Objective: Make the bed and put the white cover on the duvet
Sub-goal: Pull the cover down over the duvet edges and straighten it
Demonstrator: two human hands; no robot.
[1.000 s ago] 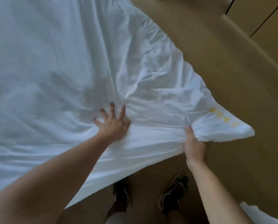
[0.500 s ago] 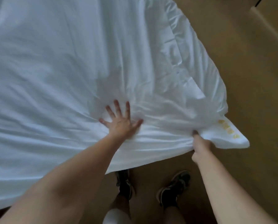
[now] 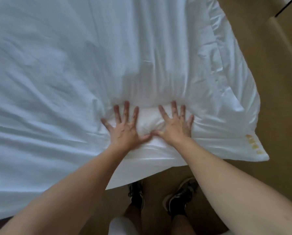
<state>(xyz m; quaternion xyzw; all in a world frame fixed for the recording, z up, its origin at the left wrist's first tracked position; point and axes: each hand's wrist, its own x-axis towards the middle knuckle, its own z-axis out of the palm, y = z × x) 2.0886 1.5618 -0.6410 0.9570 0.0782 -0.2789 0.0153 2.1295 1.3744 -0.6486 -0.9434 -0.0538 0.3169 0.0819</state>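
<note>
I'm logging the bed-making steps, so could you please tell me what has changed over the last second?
The right hand let go of the edge of the white cover by the yellow-marked corner and moved left; it now presses flat beside the left hand. The left hand stayed spread flat on the cover.

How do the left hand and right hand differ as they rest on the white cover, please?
The left hand lies farther from the yellow-marked corner; the right hand lies nearer it. The left thumb points right, the right thumb left. Both are spread flat, pressing the white cover.
</note>
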